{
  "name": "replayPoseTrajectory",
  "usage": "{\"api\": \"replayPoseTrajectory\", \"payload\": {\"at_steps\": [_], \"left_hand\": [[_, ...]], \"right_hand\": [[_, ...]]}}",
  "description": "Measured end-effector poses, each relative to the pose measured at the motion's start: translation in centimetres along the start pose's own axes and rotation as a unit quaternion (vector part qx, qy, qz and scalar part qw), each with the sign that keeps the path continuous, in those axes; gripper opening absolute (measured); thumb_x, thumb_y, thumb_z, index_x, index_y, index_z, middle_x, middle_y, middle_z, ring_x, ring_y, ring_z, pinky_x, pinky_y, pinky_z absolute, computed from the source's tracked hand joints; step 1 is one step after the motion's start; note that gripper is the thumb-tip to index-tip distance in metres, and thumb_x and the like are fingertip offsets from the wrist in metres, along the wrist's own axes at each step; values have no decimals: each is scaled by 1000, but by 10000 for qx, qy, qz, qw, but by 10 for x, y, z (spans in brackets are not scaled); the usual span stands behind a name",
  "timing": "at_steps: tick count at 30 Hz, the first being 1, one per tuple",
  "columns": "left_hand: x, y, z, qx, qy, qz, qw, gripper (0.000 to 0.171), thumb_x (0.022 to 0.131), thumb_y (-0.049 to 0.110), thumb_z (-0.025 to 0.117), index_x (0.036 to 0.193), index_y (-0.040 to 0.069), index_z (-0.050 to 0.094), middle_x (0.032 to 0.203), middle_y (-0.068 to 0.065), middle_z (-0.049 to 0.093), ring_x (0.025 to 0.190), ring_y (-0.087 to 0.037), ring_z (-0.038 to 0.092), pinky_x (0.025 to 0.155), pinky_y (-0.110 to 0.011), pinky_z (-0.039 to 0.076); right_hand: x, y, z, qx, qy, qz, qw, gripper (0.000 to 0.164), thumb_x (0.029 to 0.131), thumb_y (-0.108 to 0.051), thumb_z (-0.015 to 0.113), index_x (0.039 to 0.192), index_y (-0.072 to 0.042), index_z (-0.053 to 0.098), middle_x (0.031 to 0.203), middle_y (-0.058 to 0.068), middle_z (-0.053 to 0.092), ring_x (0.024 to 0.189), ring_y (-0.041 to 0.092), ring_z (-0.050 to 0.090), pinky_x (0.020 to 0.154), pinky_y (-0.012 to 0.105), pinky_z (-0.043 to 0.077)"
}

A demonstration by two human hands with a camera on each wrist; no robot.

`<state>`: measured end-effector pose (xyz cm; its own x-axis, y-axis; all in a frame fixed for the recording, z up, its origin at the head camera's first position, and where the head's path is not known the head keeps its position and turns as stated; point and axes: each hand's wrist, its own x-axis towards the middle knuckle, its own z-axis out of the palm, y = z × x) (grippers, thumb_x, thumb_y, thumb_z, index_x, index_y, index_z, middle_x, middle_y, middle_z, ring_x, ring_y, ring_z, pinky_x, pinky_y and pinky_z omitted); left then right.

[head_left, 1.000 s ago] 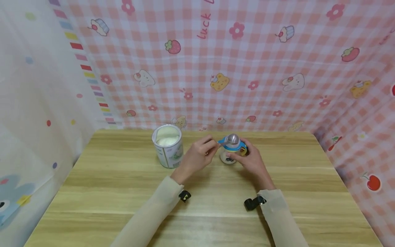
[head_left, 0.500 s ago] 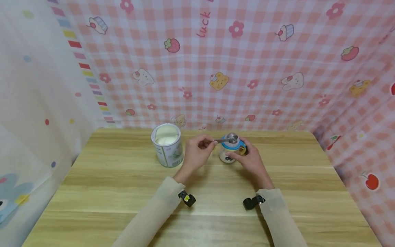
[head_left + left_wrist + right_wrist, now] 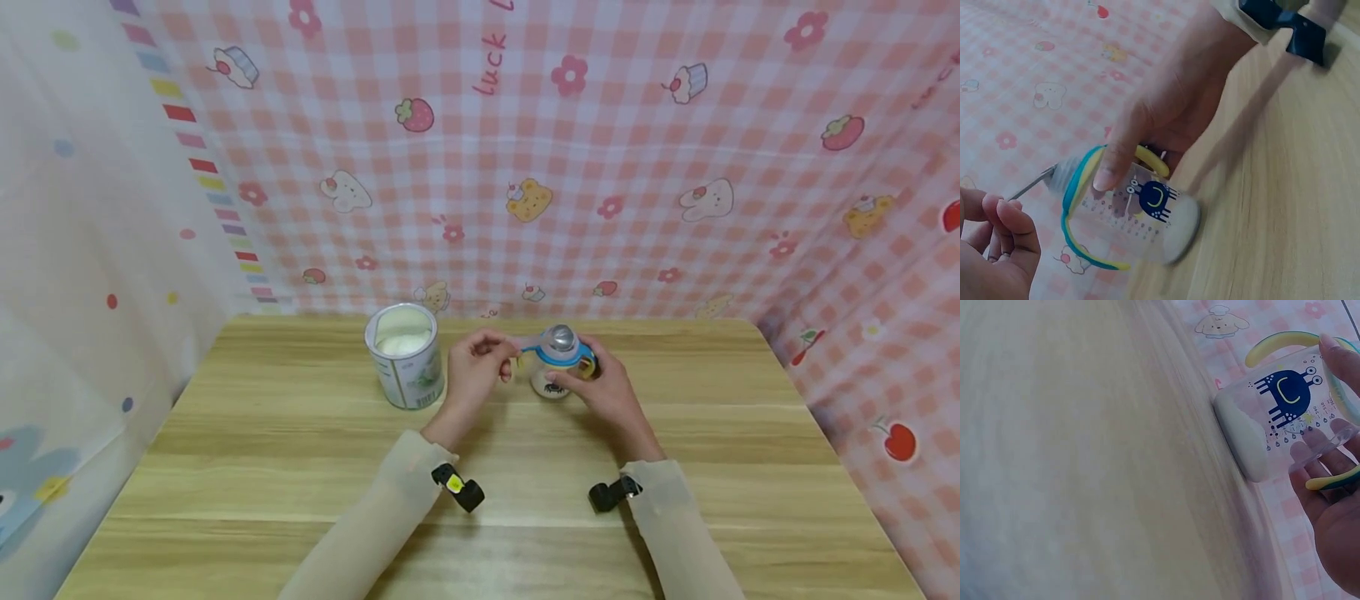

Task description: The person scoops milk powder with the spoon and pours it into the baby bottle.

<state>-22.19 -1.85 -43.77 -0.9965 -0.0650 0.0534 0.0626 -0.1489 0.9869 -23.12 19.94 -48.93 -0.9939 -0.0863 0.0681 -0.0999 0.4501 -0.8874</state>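
My left hand (image 3: pixel 476 371) pinches the handle of a metal spoon (image 3: pixel 561 337) between thumb and fingers. The spoon's bowl lies over the mouth of a clear baby bottle (image 3: pixel 551 382), its rounded side up in the head view. My right hand (image 3: pixel 611 385) grips the bottle around its body, thumb across the front. The bottle has a blue and yellow collar with handles and a navy cartoon print, seen in the left wrist view. White powder (image 3: pixel 1244 440) lies in its bottom in the right wrist view. To the left of my left hand stands an opened milk powder can (image 3: pixel 408 375), pale powder inside.
Both hands work above a light wooden table (image 3: pixel 517 542). A pink checked cloth (image 3: pixel 480 167) hangs at its back edge, and more printed cloth covers both sides. Each wrist wears a black camera strap.
The spoon's bowl showed its hollow half a second ago and now shows its rounded back, still over the bottle mouth. My left hand has turned and shifted slightly left; my right hand keeps its hold.
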Motion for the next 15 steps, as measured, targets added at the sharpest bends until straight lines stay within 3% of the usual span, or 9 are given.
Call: {"api": "replayPoseTrajectory", "payload": {"at_steps": [5,11,15], "left_hand": [[0,6,0,-302,86,-289,9991,7,90,1,72,86,6,70,74,-2,72,53,-9,55,52,-20,51],[-2,14,-2,-458,101,-466,9978,11,91,1,72,86,11,70,77,-5,75,54,-9,56,52,-19,51],[-5,21,-3,-577,68,-422,9974,12,92,0,71,86,11,70,79,-8,75,54,-9,56,52,-20,51]], "right_hand": [[2,-2,-2,-68,-22,22,10000,82,81,-50,85,149,-24,47,137,10,61,126,32,56,105,51,45],[0,-7,-5,-134,-119,144,9997,89,81,-54,84,153,-21,43,148,12,55,138,35,49,114,58,40],[-2,-13,-8,-178,-113,-155,9997,89,84,-49,83,155,-19,39,153,13,51,144,36,44,120,59,34]]}}
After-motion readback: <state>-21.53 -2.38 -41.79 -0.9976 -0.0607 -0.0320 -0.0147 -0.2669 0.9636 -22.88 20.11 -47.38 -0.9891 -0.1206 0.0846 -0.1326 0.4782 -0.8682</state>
